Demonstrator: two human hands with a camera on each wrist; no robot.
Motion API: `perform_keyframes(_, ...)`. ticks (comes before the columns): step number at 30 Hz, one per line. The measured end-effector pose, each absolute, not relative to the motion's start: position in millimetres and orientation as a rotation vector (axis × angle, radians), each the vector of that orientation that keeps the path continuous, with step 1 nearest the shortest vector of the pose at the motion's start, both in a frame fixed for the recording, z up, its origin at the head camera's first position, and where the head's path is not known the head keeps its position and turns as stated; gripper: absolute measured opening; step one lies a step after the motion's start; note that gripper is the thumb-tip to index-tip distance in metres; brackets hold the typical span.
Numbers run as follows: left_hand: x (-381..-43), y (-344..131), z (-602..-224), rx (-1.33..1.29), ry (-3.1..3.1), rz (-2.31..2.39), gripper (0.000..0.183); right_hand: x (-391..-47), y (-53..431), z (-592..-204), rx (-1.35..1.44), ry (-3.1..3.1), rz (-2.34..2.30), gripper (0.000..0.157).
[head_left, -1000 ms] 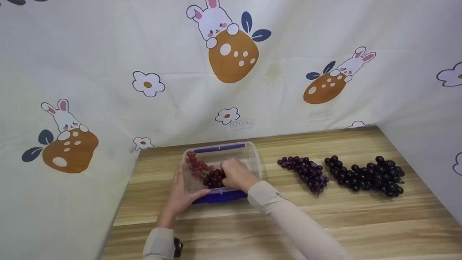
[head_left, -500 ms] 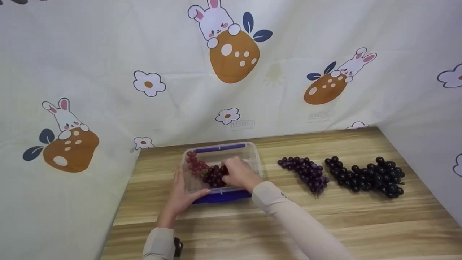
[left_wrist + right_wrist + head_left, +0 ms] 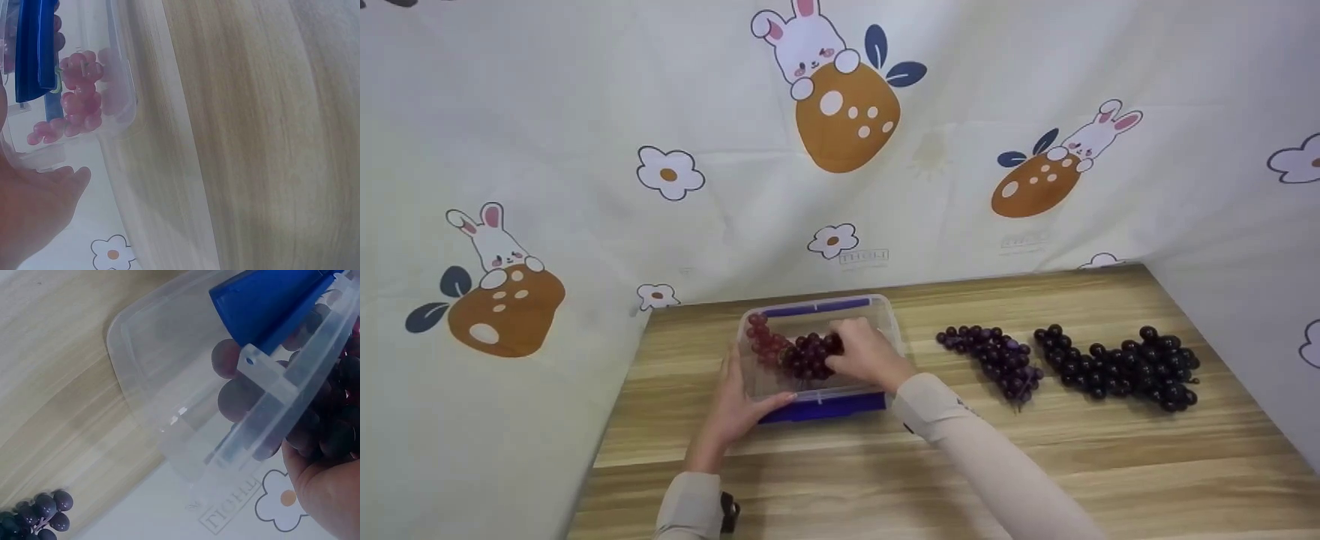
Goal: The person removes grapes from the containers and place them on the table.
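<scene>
One dark-purple round-berried grape bunch (image 3: 808, 357) is gripped by the right hand (image 3: 868, 352) inside one clear plastic blue-latched box (image 3: 855, 391), steadied by a straight-fingered left hand (image 3: 736, 401). It's probably light, bendy, slickish, best grabbed mid-cluster. Three more bunches are counted: one translucent pinkish-red bunch (image 3: 767, 342) boxed too, one slim purple bunch (image 3: 997, 360) and one glossy black bunch (image 3: 1132, 367) on the wood-grain counter (image 3: 825, 472).

Two grape bunches (image 3: 991, 356) lie right of the container (image 3: 819, 395).
</scene>
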State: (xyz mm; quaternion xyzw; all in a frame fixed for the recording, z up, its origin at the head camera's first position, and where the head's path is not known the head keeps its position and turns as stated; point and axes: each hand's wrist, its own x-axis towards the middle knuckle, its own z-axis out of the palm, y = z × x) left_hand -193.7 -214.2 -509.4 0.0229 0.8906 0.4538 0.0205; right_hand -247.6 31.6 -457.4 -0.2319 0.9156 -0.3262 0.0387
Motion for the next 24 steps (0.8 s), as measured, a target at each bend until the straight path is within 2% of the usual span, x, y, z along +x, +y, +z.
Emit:
perform_keyframes(17,-193,-215,-510,0.061,2.772,1.38,0.138,-247,37,-436,-0.719,2.852,-1.098,0.011)
perform_keyframes(24,-193,-215,-509,0.099,2.773,1.379,0.138,-247,41,-424,-0.757,2.875,-1.143,0.019)
